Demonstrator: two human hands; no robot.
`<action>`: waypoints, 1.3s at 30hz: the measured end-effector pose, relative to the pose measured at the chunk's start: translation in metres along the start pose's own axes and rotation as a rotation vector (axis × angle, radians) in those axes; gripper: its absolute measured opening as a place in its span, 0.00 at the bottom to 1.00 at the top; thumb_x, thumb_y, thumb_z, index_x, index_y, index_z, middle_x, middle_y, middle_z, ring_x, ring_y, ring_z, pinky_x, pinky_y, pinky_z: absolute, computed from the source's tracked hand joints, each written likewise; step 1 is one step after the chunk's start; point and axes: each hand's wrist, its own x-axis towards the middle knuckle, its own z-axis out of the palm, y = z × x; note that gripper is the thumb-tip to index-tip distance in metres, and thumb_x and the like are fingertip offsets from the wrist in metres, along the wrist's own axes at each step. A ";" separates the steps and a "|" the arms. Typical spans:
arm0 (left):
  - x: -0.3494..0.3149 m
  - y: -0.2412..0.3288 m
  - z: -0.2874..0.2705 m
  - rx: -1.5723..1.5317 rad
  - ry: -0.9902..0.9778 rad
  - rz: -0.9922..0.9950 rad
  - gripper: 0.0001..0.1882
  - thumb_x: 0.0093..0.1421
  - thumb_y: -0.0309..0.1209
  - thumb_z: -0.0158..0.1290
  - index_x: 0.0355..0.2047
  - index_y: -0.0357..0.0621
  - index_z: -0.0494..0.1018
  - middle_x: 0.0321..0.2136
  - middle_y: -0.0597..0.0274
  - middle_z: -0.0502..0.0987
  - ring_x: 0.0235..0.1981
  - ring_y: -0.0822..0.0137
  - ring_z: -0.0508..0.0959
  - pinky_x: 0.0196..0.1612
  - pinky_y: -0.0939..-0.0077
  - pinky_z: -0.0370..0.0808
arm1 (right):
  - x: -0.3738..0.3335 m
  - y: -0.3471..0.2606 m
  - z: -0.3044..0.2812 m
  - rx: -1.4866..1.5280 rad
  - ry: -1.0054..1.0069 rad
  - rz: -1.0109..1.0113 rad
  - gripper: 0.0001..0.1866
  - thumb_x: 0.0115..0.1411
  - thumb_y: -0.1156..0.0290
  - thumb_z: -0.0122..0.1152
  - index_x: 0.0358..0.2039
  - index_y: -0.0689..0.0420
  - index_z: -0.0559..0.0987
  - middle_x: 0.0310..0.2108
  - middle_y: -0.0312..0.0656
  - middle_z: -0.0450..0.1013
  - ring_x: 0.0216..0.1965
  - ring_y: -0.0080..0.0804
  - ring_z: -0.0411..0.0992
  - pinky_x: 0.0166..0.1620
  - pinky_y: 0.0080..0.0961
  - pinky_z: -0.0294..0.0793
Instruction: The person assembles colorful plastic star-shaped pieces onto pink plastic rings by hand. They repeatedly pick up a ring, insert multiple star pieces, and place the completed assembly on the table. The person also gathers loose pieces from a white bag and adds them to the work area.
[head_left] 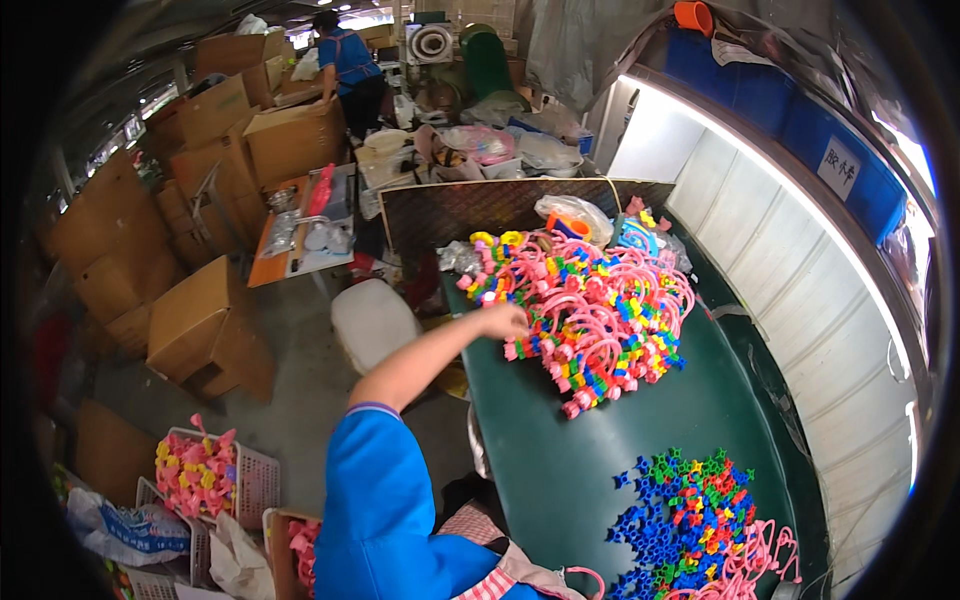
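My left hand (pixel 505 321) reaches over the left edge of a large pile of small plastic toy pieces (pixel 605 315). Its fingers curl down against the pieces, and whatever lies between them is too small to make out. Pink curved tubes, pink end pieces and small red, yellow, green and blue parts make up this pile. It rests on the far half of a green table (pixel 530 455). My right hand is outside the picture. Closer to me lies a second, looser heap of blue, red, green and yellow connectors (pixel 680 515), with pink tubes (pixel 760 560) beside it.
A low board (pixel 440 215) closes the table's far end; a lit white panel wall (pixel 800 250) runs along the right. At left stand a pale stool (pixel 375 325), cardboard boxes (pixel 215 325) and a basket of pink pieces (pixel 255 480). Another person (pixel 350 70) is far back.
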 end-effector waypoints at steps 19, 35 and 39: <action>-0.119 0.222 0.378 -0.110 -0.887 0.003 0.20 0.60 0.35 0.59 0.51 0.39 0.76 0.39 0.53 0.82 0.39 0.66 0.82 0.45 0.68 0.79 | -0.035 0.092 -0.171 0.872 0.535 0.185 0.12 0.69 0.60 0.54 0.46 0.53 0.74 0.13 0.26 0.49 0.12 0.18 0.49 0.19 0.21 0.53; -0.066 0.442 0.601 -0.016 -0.610 0.479 0.18 0.58 0.20 0.50 0.49 0.47 0.75 0.48 0.53 0.73 0.46 0.48 0.78 0.45 0.54 0.78 | -0.022 0.138 -0.207 1.068 0.699 0.432 0.17 0.71 0.53 0.50 0.44 0.54 0.72 0.13 0.27 0.48 0.12 0.19 0.49 0.20 0.24 0.58; -0.046 0.450 0.633 0.284 -0.646 0.555 0.12 0.56 0.22 0.51 0.40 0.46 0.75 0.41 0.53 0.73 0.41 0.50 0.79 0.40 0.55 0.79 | 0.012 0.124 -0.250 0.977 0.629 0.428 0.16 0.71 0.54 0.51 0.42 0.55 0.73 0.13 0.26 0.49 0.12 0.17 0.49 0.19 0.22 0.54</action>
